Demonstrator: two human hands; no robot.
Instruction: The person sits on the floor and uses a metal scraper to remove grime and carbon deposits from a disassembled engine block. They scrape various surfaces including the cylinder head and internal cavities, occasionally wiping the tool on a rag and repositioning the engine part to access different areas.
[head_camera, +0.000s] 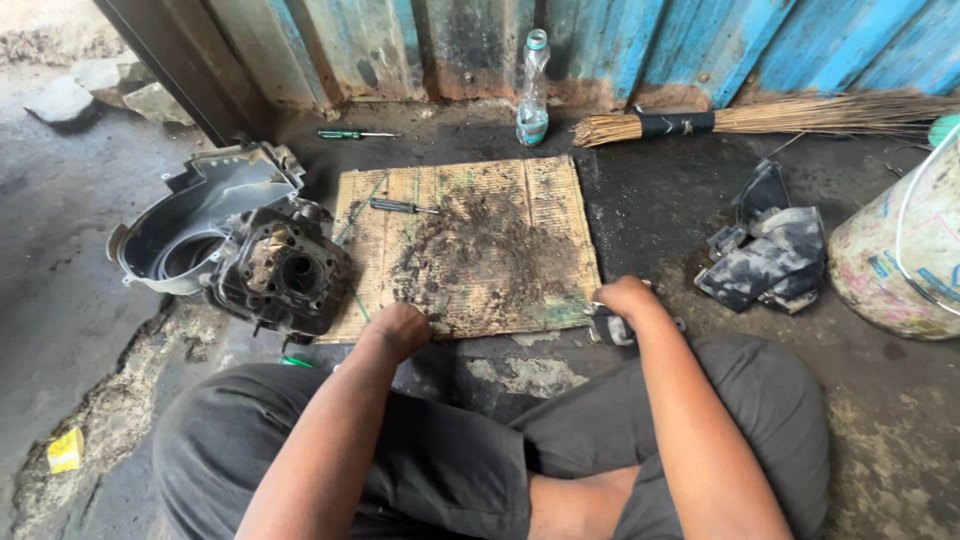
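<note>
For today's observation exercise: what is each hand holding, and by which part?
The left hand grips the near edge of the dirty cardboard sheet. The right hand closes on a small dark metal part; which portion it holds cannot be told.

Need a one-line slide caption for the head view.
Seated person, left hand on dirty cardboard sheet, right hand gripping small dark part, engine block alongside.

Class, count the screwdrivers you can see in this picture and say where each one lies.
2. A green-handled screwdriver lies on the floor near the blue wall; a dark-handled screwdriver lies on the cardboard sheet. Others may be hidden.
</note>
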